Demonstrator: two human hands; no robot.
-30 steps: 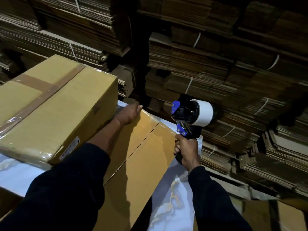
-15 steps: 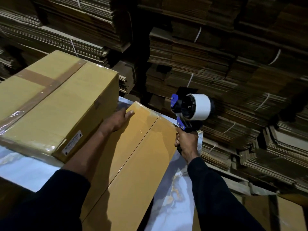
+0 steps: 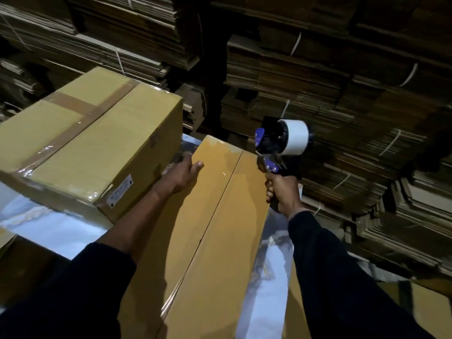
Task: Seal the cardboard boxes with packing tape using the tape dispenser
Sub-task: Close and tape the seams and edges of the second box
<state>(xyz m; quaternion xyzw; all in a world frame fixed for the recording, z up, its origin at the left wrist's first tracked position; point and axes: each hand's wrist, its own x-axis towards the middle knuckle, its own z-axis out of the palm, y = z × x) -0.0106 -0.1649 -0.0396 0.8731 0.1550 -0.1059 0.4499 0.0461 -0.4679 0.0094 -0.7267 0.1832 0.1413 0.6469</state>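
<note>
A long brown cardboard box (image 3: 220,241) lies in front of me, a centre seam running between its two top flaps. My left hand (image 3: 182,173) rests on its left flap near the far end, thumb on top and fingers over the left edge. My right hand (image 3: 281,192) grips the handle of a black and blue tape dispenser (image 3: 281,143) with a white tape roll, held just off the box's far right corner. A second, larger box (image 3: 93,143) stands to the left, its top sealed with crossed brown tape.
Both boxes sit on a white marbled table (image 3: 266,277). Bundled stacks of flattened cardboard (image 3: 330,81) fill the wall behind and to the right. Another cardboard piece (image 3: 435,307) shows at the lower right.
My left hand has slid back along the left flap toward me. The dispenser has stayed near the box's far right corner, and the view has tilted slightly.
</note>
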